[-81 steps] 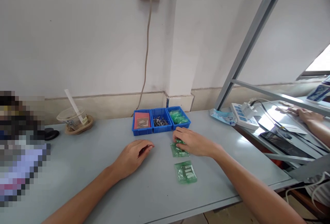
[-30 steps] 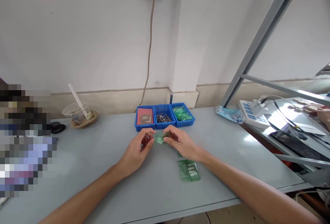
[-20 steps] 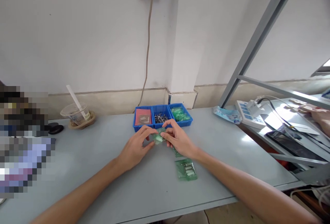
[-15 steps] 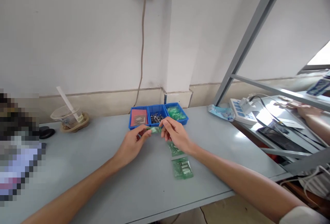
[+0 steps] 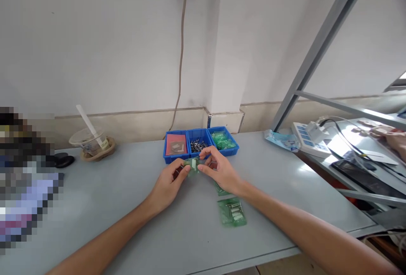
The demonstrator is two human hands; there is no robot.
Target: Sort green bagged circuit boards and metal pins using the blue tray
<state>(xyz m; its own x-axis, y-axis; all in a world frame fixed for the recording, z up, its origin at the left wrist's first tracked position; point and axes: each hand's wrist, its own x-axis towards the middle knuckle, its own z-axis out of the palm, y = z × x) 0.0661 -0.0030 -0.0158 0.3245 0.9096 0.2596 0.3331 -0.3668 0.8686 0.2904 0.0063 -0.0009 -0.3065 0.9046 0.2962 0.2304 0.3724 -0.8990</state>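
A small green plastic bag (image 5: 192, 166) with whitish pieces showing through it is held up in front of the blue bins. My left hand (image 5: 168, 183) pinches its left side between thumb and fingers. At its right edge, my right hand (image 5: 222, 172) has thumb and bent fingers closed on the plastic; the fingertips are partly hidden. Below my right hand, another green bag (image 5: 221, 189) lies mostly covered by the hand. Nearer the front edge rests a filled green bag (image 5: 232, 212) with white and metal pieces inside.
Joined blue bins hold a red packet (image 5: 176, 144), metal screw-like pieces (image 5: 198, 145) and green bags (image 5: 223, 140). A plastic cup (image 5: 89, 142) stands at left. Toward the right are a blue packet (image 5: 282, 140), a power strip (image 5: 311, 140), a metal frame (image 5: 317, 51) and another person's hand (image 5: 396, 142).
The held bag has been turned more upright, and my right thumb has shifted onto its edge. The whole view has moved slightly, so the scene sits further right.
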